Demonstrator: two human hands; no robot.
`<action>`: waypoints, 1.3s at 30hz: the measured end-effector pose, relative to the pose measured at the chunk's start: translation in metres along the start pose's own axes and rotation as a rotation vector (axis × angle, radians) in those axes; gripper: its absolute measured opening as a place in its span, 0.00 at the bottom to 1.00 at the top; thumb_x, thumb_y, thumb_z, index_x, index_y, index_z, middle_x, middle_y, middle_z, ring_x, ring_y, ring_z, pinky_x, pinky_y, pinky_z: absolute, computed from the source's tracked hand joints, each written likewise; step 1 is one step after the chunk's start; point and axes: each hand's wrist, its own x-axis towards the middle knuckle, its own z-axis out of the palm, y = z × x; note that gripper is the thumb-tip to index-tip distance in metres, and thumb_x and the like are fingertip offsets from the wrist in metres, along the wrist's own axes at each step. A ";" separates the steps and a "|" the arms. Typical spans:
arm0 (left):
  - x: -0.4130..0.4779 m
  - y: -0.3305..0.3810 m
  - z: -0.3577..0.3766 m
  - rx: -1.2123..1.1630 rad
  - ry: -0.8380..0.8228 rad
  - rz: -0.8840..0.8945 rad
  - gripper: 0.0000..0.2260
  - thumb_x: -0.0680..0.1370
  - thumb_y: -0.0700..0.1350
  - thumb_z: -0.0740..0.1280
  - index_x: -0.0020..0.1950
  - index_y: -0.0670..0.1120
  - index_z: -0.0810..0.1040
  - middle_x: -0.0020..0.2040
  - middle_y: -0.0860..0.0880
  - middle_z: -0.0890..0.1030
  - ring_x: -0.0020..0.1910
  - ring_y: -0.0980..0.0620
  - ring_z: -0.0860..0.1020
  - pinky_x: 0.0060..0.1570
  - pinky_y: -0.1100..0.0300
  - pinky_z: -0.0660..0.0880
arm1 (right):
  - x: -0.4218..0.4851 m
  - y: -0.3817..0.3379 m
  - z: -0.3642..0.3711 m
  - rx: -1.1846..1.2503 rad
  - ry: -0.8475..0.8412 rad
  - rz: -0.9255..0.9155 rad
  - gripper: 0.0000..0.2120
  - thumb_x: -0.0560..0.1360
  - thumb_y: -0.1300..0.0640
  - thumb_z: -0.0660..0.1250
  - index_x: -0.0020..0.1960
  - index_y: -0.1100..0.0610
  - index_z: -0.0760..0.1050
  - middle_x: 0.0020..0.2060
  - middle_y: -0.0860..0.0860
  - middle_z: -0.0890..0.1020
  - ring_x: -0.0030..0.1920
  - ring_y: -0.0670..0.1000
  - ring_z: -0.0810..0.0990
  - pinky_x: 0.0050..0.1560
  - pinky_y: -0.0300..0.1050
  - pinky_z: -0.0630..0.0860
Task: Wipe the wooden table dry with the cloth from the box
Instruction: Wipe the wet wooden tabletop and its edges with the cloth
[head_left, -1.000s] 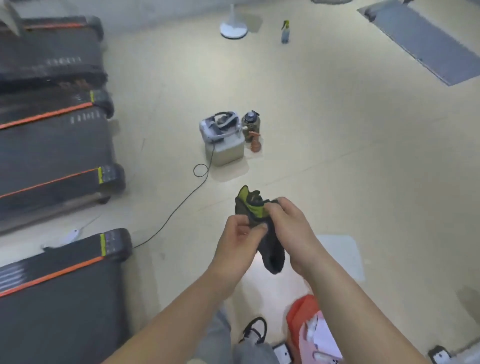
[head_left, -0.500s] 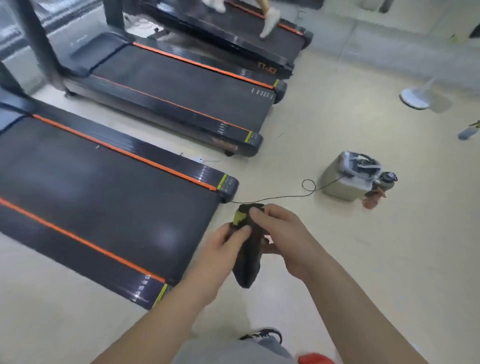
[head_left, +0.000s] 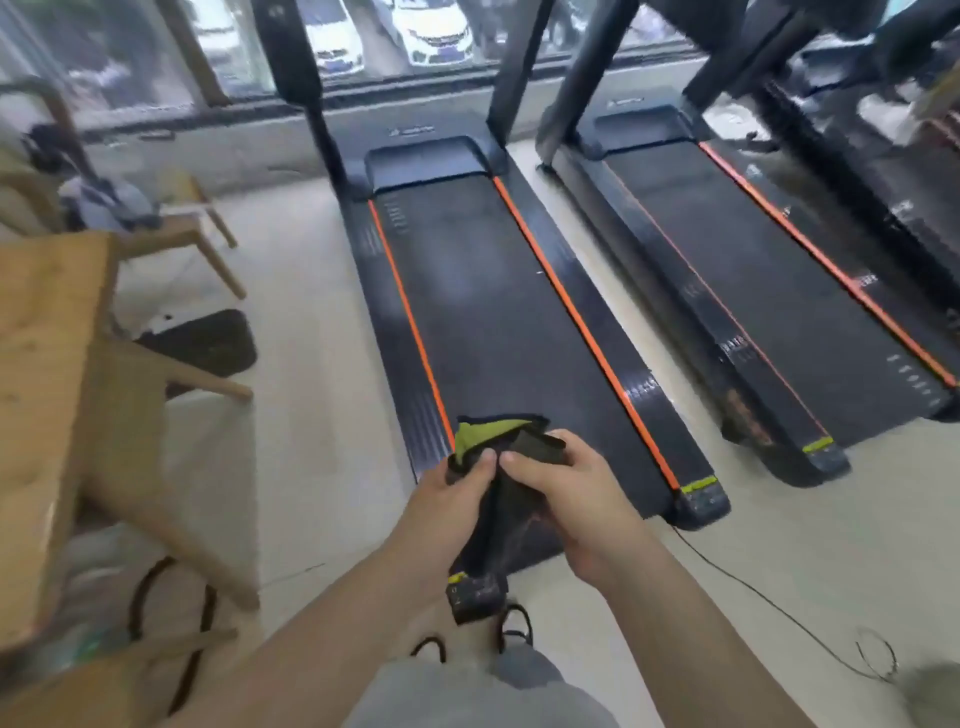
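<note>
Hanging over the near end of the treadmill (head_left: 493, 312), the dark, green-lined cloth (head_left: 524, 449) is pinched by fingers of the left hand (head_left: 447, 499) and right hand (head_left: 576, 493); its lower part blurs. The wooden surface (head_left: 47, 338) is cut off at left, newly in view since half a second ago.

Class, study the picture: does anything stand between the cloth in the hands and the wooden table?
Nothing visible does. The left hand and right hand grip the cloth; the wooden table stands to their left, with only open floor between.
</note>
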 end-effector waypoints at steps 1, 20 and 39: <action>-0.002 0.002 -0.012 -0.039 0.057 0.005 0.12 0.81 0.58 0.69 0.59 0.53 0.85 0.53 0.51 0.88 0.55 0.48 0.86 0.61 0.47 0.80 | 0.009 -0.004 0.012 -0.036 -0.056 0.018 0.09 0.75 0.66 0.73 0.55 0.62 0.80 0.44 0.57 0.87 0.41 0.50 0.86 0.38 0.42 0.80; -0.091 -0.026 -0.193 -0.815 0.828 0.047 0.10 0.85 0.52 0.63 0.61 0.51 0.81 0.50 0.48 0.88 0.52 0.48 0.86 0.53 0.50 0.81 | 0.012 0.040 0.267 -0.759 -0.877 0.019 0.07 0.78 0.52 0.73 0.50 0.55 0.80 0.47 0.54 0.85 0.52 0.54 0.85 0.55 0.56 0.83; -0.089 -0.103 -0.490 -0.846 0.785 -0.312 0.35 0.66 0.72 0.73 0.67 0.54 0.77 0.59 0.49 0.85 0.56 0.44 0.84 0.59 0.45 0.81 | 0.045 0.136 0.554 -1.012 -0.765 0.249 0.12 0.82 0.51 0.66 0.57 0.59 0.80 0.55 0.56 0.84 0.53 0.54 0.84 0.54 0.53 0.82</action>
